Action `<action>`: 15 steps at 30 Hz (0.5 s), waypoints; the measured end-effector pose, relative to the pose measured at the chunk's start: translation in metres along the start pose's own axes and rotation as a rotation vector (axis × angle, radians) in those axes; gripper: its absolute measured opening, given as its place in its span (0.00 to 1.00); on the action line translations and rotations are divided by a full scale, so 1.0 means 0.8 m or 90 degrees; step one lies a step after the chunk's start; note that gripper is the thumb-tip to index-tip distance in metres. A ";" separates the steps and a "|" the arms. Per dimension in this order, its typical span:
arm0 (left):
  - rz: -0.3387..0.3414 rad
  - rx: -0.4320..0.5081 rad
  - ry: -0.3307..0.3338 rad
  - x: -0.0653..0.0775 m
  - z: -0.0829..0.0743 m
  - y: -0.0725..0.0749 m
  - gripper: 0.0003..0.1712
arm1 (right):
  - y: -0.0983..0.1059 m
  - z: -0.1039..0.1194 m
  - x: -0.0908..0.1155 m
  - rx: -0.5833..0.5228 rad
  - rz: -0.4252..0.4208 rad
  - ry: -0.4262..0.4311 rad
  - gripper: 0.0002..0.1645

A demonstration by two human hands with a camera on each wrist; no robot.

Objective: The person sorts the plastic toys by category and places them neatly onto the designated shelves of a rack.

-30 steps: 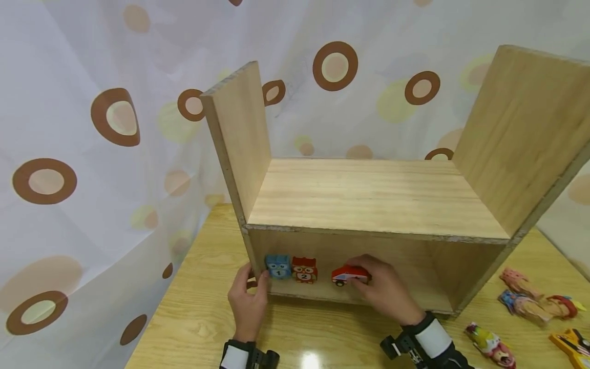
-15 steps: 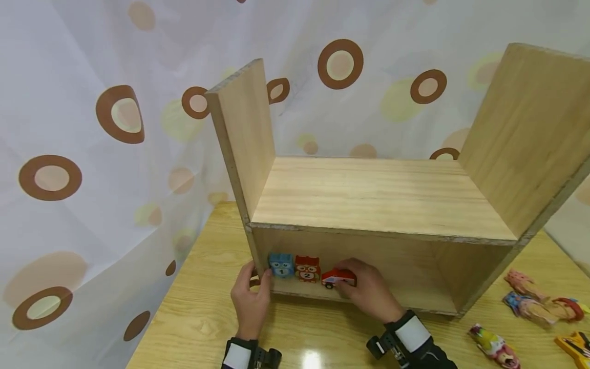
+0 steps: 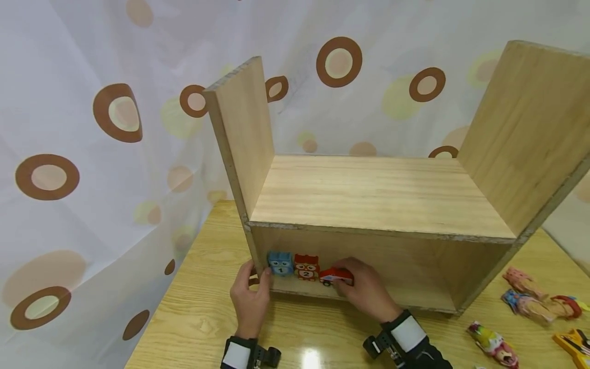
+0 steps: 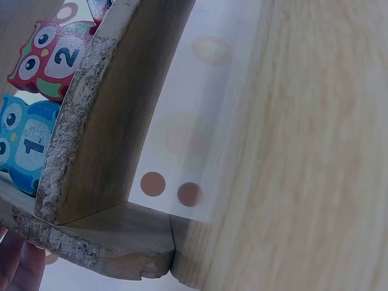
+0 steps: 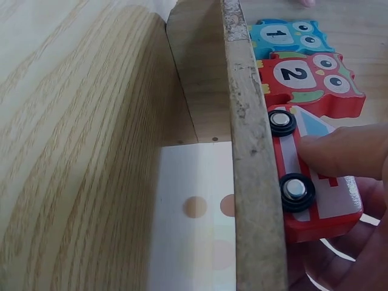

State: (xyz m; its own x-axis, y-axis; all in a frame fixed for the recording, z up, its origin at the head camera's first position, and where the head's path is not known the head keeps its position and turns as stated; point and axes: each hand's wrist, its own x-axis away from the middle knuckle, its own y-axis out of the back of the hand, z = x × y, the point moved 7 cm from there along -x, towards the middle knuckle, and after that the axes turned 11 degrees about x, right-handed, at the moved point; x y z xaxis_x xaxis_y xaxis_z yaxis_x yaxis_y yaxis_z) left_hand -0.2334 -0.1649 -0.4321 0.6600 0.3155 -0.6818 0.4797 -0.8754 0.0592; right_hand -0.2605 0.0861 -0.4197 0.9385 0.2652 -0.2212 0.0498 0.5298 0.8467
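Observation:
On the lower board of a wooden shelf (image 3: 382,230) stand a blue owl block (image 3: 280,264) marked 1 and a red owl block (image 3: 306,267) marked 2, side by side. My right hand (image 3: 366,287) pinches a red and white toy car (image 5: 315,176) by its sides, thumb on the near face. The car stands on the board with its front end against or very close to the red owl. At the shelf's lower left corner my left hand (image 3: 251,297) grips the side panel, thumb at the front edge and fingers outside. Only a few left fingers (image 4: 27,267) show in the left wrist view.
Right of the shelf, several doll-like figures (image 3: 534,302) lie on the wooden table (image 3: 198,287). Another colourful figure (image 3: 493,344) and a yellow-orange toy (image 3: 573,346) lie nearer the front. A patterned cloth (image 3: 138,205) hangs behind and at the left.
My right hand has slid the toy car leftward along the board to the red owl block, mostly in the first half second. The left hand keeps its grip on the panel.

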 end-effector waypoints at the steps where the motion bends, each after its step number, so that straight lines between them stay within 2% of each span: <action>1: 0.000 0.002 0.001 0.000 0.000 0.000 0.15 | 0.000 0.000 0.000 -0.003 0.004 -0.002 0.17; 9: -0.003 0.005 -0.021 0.001 -0.001 0.002 0.16 | -0.001 0.000 0.001 -0.015 0.027 -0.020 0.19; 12: -0.004 0.006 -0.027 0.001 -0.002 0.001 0.16 | 0.006 0.002 0.005 -0.010 0.001 -0.006 0.21; 15: -0.005 0.007 -0.029 0.000 -0.002 0.001 0.16 | 0.021 0.006 0.013 -0.002 -0.058 0.022 0.24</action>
State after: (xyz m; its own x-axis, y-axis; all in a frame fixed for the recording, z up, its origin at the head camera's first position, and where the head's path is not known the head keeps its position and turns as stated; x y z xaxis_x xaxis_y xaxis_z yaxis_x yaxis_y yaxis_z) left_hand -0.2319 -0.1646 -0.4308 0.6286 0.3055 -0.7152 0.4783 -0.8770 0.0457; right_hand -0.2485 0.0938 -0.4054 0.9179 0.2426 -0.3141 0.1340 0.5556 0.8206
